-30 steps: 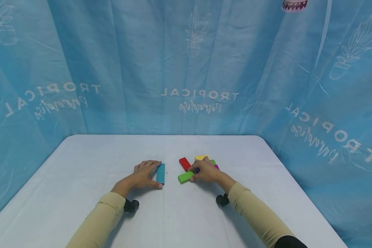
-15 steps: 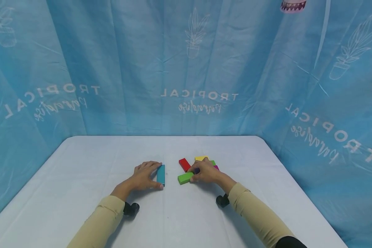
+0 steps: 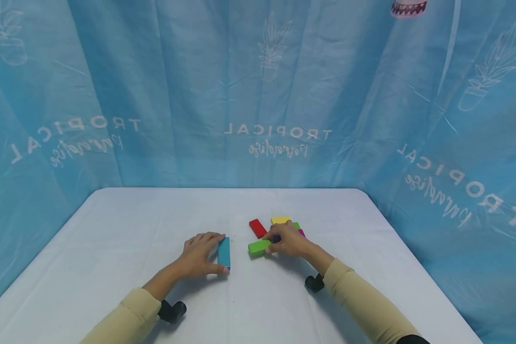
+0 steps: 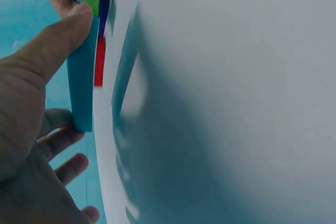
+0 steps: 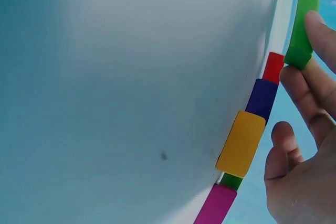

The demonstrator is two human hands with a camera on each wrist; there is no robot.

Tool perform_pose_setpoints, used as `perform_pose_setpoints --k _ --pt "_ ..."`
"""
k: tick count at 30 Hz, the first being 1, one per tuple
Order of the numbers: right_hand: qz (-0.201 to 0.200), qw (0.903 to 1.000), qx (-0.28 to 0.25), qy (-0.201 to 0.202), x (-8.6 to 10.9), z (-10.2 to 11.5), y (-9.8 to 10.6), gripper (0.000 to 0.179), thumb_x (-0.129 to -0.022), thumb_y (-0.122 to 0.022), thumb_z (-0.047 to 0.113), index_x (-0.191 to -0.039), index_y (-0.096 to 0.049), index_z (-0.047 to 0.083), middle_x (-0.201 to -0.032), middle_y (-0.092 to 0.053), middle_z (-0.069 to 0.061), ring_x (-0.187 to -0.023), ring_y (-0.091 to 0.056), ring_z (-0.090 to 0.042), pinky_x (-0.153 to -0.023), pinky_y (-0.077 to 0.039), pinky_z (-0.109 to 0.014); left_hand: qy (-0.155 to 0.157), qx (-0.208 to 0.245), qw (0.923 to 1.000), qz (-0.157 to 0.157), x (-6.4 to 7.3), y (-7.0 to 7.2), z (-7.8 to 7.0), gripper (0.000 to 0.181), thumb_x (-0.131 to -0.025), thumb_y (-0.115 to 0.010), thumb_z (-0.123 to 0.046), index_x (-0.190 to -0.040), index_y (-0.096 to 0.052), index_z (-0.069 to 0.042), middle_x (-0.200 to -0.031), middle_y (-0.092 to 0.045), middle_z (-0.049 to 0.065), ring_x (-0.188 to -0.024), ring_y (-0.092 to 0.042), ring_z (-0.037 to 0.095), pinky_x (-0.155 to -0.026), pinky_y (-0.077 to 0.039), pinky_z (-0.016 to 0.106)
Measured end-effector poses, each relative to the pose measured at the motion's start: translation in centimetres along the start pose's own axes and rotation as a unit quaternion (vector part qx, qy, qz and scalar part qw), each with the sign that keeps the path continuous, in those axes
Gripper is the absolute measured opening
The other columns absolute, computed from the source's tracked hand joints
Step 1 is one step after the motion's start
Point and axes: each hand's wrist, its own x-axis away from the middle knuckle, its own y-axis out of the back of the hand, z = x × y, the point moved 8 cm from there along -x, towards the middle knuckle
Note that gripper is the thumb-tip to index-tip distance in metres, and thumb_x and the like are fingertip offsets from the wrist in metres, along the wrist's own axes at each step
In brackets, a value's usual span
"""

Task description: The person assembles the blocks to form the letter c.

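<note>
My left hand (image 3: 199, 255) holds a long teal block (image 3: 224, 253) by its two ends, thumb at the near end and fingers at the far one. In the left wrist view the teal block (image 4: 83, 80) hangs above the table, its shadow apart from it. My right hand (image 3: 289, 240) pinches a bright green block (image 3: 259, 247) between thumb and fingers. The right wrist view shows this green block (image 5: 304, 24) raised, with the thumb on its side. Beyond it lie a red block (image 3: 258, 228) and a dark blue block (image 5: 262, 98), the latter mostly hidden by the right hand in the head view.
Farther along the group lie a yellow block (image 3: 281, 220), a second green block (image 3: 296, 225) and a magenta block (image 3: 301, 232). The white table (image 3: 241, 310) reaches back to a blue printed curtain (image 3: 189, 95). A black wrist camera (image 3: 172, 311) sits below the left hand.
My left hand has drawn the teal block a little toward me. The right hand has shifted slightly with its green block, which now shows a shadow below it. The other blocks stay put.
</note>
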Motion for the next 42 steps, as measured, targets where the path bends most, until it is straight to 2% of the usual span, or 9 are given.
perform_pose_setpoints --k 6,12,18,21,25,30,36,42 --pt "0.0 0.9997 -0.022 0.01 1.9 0.7 0.2 0.029 -0.076 -0.082 0.023 -0.104 -0.074 0.022 -0.1 -0.06 0.013 -0.105 -0.038 -0.021 -0.079 -0.041 -0.037 -0.009 -0.006 0.9999 -0.009 1.7 -0.6 -1.4 0.09 -0.069 -0.082 -0.052 -0.139 -0.049 -0.006 -0.136 -0.049 0.011 -0.126 -0.039 0.034 -0.099 -0.024 0.063" --pt "-0.022 0.9995 -0.021 0.007 4.9 2.0 0.3 0.027 -0.075 -0.083 0.026 -0.1 -0.075 0.022 -0.092 -0.062 0.015 -0.102 -0.039 -0.021 -0.073 -0.04 -0.035 0.004 -0.01 0.9998 -0.019 3.3 -1.0 -2.4 0.092 -0.067 -0.081 -0.056 -0.138 -0.051 -0.006 -0.134 -0.05 0.01 -0.126 -0.039 0.033 -0.1 -0.023 0.063" --pt "-0.066 0.9971 -0.032 -0.016 8.1 3.4 0.2 0.026 -0.073 -0.085 0.027 -0.096 -0.076 0.02 -0.081 -0.058 0.013 -0.094 -0.04 -0.021 -0.068 -0.037 -0.036 0.012 -0.013 0.9992 -0.037 4.3 -1.2 -3.3 0.091 -0.066 -0.081 -0.056 -0.137 -0.052 -0.006 -0.132 -0.052 0.009 -0.124 -0.041 0.032 -0.099 -0.025 0.062" --pt "-0.073 0.9952 -0.052 -0.039 9.4 3.8 -0.4 0.025 -0.072 -0.086 0.028 -0.093 -0.075 0.02 -0.08 -0.056 0.01 -0.09 -0.04 -0.02 -0.069 -0.034 -0.036 0.011 -0.017 0.9988 -0.044 4.6 -1.4 -3.5 0.091 -0.066 -0.081 -0.057 -0.136 -0.053 -0.006 -0.131 -0.052 0.009 -0.122 -0.042 0.032 -0.098 -0.026 0.061" --pt "-0.061 0.9907 -0.097 -0.073 11.2 4.2 -1.8 0.024 -0.072 -0.085 0.029 -0.089 -0.072 0.018 -0.08 -0.054 0.005 -0.087 -0.04 -0.021 -0.069 -0.034 -0.034 0.006 -0.011 0.9989 -0.046 5.1 -1.7 -3.7 0.091 -0.066 -0.08 -0.057 -0.135 -0.053 -0.005 -0.131 -0.053 0.009 -0.122 -0.042 0.032 -0.098 -0.026 0.061" --pt "-0.04 0.9834 -0.15 -0.095 12.9 4.7 -3.3 0.027 -0.074 -0.083 0.03 -0.089 -0.068 0.013 -0.08 -0.051 -0.001 -0.084 -0.04 -0.021 -0.065 -0.033 -0.03 0.011 -0.015 0.9988 -0.046 5.4 -2.0 -3.9 0.09 -0.068 -0.079 -0.058 -0.135 -0.053 -0.004 -0.132 -0.052 0.008 -0.124 -0.041 0.032 -0.099 -0.024 0.061" --pt "-0.027 0.976 -0.191 -0.102 14.1 5.2 -4.5 0.028 -0.075 -0.083 0.027 -0.088 -0.065 0.011 -0.083 -0.049 -0.004 -0.084 -0.039 -0.022 -0.062 -0.033 -0.027 0.013 -0.023 0.999 -0.036 5.5 -2.5 -4.3 0.091 -0.068 -0.079 -0.058 -0.136 -0.052 -0.004 -0.133 -0.05 0.008 -0.123 -0.04 0.032 -0.098 -0.023 0.062" --pt "-0.007 0.9762 -0.193 -0.099 14.5 5.8 -5.6 0.028 -0.074 -0.084 0.024 -0.088 -0.062 0.011 -0.083 -0.048 -0.004 -0.082 -0.041 -0.021 -0.061 -0.033 -0.026 0.017 -0.018 0.9995 -0.021 5.6 -2.7 -4.4 0.091 -0.069 -0.079 -0.057 -0.138 -0.05 -0.005 -0.135 -0.049 0.009 -0.123 -0.04 0.032 -0.099 -0.022 0.064"
